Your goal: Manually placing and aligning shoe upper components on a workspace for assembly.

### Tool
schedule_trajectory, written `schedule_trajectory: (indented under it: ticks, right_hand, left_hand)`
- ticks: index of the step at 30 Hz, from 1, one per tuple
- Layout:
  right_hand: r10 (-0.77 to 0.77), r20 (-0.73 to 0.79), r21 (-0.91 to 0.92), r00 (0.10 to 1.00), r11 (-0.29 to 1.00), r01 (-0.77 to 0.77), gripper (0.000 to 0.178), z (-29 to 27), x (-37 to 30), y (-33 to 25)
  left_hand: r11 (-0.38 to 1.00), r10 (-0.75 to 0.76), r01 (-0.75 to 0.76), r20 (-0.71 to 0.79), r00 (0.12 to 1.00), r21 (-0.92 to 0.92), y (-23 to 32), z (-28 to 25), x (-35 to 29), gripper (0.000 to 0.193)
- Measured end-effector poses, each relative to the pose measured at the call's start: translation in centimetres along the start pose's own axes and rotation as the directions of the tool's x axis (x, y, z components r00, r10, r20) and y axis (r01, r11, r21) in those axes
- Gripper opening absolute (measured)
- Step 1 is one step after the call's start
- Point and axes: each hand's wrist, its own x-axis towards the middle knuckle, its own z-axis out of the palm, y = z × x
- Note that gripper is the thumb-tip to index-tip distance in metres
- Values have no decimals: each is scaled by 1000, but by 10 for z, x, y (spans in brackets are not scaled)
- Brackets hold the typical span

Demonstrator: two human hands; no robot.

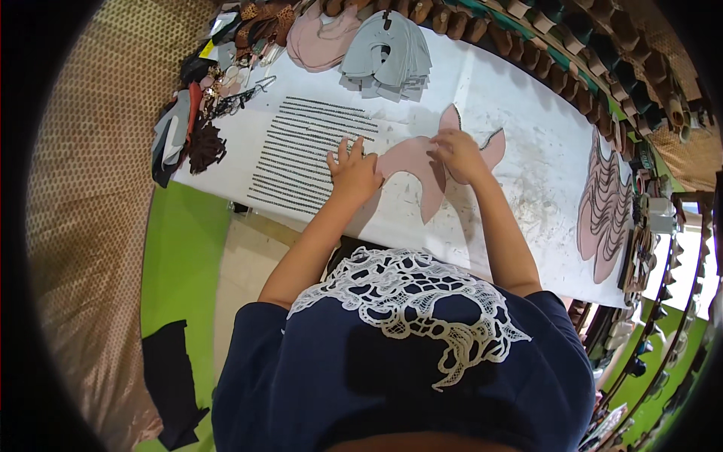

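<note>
A curved pink shoe-upper piece [409,156] lies on the white table in front of me. My left hand [355,173] is open, its fingers spread beside the piece's left end, with its thumb side touching that end. Closed fingers of my right hand [461,157] press on the pink material at its right side. A second pink piece [493,148], edged with dark trim, shows partly from under the right hand. Rows of thin dark trim strips [294,154] lie side by side at the left, and my left fingertips reach over their ends.
Stacks of grey cut pieces [385,60] and pink pieces [320,38] lie at the table's far side. Trimmed pink pieces [602,207] overlap at the right. Scraps and loose trims [207,113] crowd the left corner. Shelves of shoes [520,49] line the far edge.
</note>
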Motion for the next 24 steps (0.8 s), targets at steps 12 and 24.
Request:
schedule_trajectory:
  ticks: [12, 24]
  right_hand:
    - [17, -60, 117, 998, 993, -10, 17, 64, 29, -26]
    - [105, -37, -154, 994, 982, -109, 12, 103, 124, -62]
  left_hand:
    - [966, -233, 212, -139, 963, -146, -54, -14, -10, 37]
    - [982, -139, 172, -316, 939, 78, -203, -60, 121, 16]
